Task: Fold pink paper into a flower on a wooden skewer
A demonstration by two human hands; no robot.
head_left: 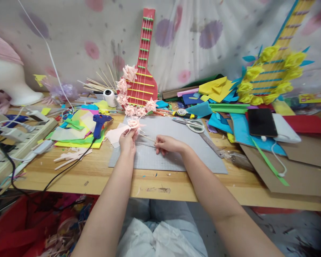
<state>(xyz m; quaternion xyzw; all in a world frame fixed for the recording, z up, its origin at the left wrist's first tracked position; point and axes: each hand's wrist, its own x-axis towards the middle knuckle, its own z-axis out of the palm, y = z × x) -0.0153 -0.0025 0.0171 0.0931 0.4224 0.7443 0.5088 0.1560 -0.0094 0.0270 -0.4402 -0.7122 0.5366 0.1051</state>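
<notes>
My left hand (127, 140) is closed round a pale pink paper flower (134, 123), held just above the grey cutting mat (176, 157). My right hand (166, 144) pinches the end of a thin wooden stick (147, 137) that runs up to the flower. Both hands hover over the mat's far half. Behind them a red paper guitar (143, 67) leans on the wall, with several similar pink flowers (124, 87) stuck along its left edge.
A blue glue gun (99, 123) lies left of the mat on coloured paper sheets (77, 132). Scissors (193, 124) and a metal ruler (211, 142) lie to the right. A phone (260, 122), a yellow-flowered guitar (273, 75), a power strip (21, 137) and cardboard (296, 171) crowd the table.
</notes>
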